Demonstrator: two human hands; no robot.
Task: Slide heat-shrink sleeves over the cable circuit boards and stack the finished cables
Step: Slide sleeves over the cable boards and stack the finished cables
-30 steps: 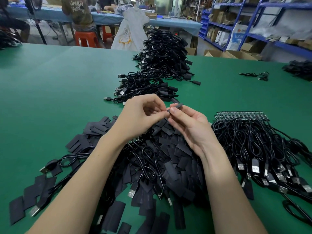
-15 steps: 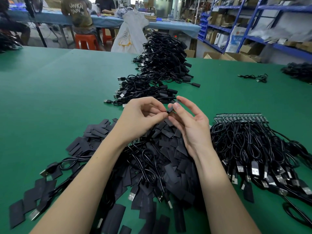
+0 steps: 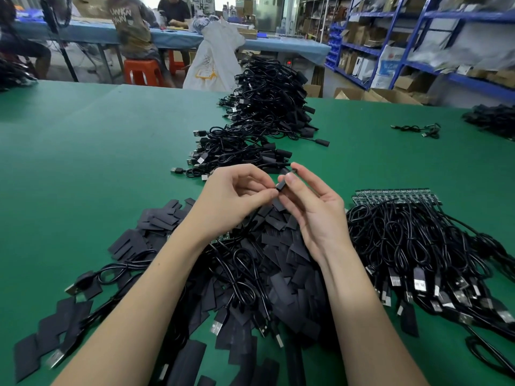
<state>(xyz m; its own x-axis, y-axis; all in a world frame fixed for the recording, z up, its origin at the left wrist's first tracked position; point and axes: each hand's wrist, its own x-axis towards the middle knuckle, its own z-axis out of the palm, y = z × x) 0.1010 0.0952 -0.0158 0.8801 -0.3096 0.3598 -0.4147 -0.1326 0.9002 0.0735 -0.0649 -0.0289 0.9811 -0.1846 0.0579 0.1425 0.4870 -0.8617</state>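
Nearest edge: flat black heat-shrink sleeves lie scattered and heaped on the green table, with loose black cables and USB plugs tangled among them; both forearms reach out over this heap.
Left hand: fingers curled, thumb and forefinger tips pinched at the near end of a small black sleeve held above the heap.
Right hand: thumb and forefinger pinch the same sleeve from the other side; the remaining fingers are spread and loosely bent.
Cable in hand: whether a board is inside the sleeve I cannot tell.
Right side: a bundle of unsleeved cables fans out, its green circuit boards lined in a row at the far end.
Beyond the hands: finished cables sit in a low stack, with a taller pile behind it.
Far right of table: a few stray cables.
Room: a blue-topped bench with seated people, a red stool, a white bag, blue shelving holding cartons.
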